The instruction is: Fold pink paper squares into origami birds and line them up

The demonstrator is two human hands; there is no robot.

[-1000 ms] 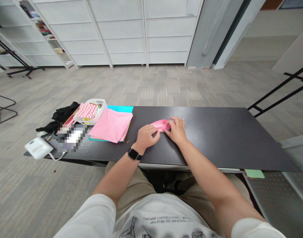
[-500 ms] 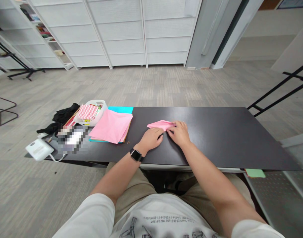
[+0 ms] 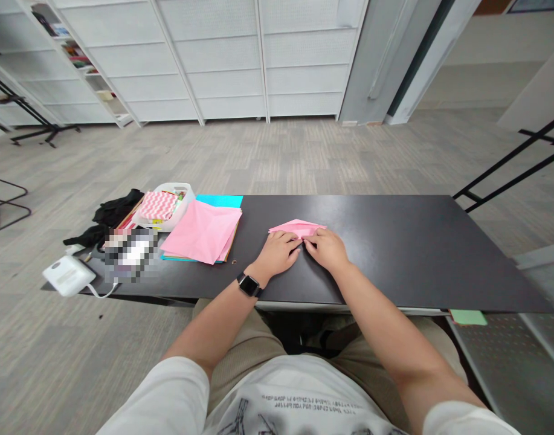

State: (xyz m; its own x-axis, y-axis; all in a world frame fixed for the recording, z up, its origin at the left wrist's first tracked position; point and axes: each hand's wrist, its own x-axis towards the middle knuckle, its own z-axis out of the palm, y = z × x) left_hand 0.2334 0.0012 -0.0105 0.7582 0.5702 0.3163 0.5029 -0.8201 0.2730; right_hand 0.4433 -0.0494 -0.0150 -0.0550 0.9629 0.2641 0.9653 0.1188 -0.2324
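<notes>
A folded pink paper (image 3: 296,228) lies flat on the dark table (image 3: 394,254) just beyond my hands. My left hand (image 3: 278,252), with a black watch on its wrist, presses its curled fingertips onto the paper's near edge. My right hand (image 3: 327,249) does the same right beside it, so the two sets of fingertips almost touch. The near part of the paper is hidden under my fingers.
A stack of pink and coloured paper sheets (image 3: 203,232) lies to the left, with a white basket (image 3: 167,205) of craft items behind it. Black cloth (image 3: 116,208), a blurred patch and a small white device (image 3: 68,275) sit at the table's left end. A green sheet (image 3: 467,316) pokes out at the front right.
Both hands have slid back toward me along the pink paper, from its middle to its near edge. The paper now lies flatter and shows more of its far side.
</notes>
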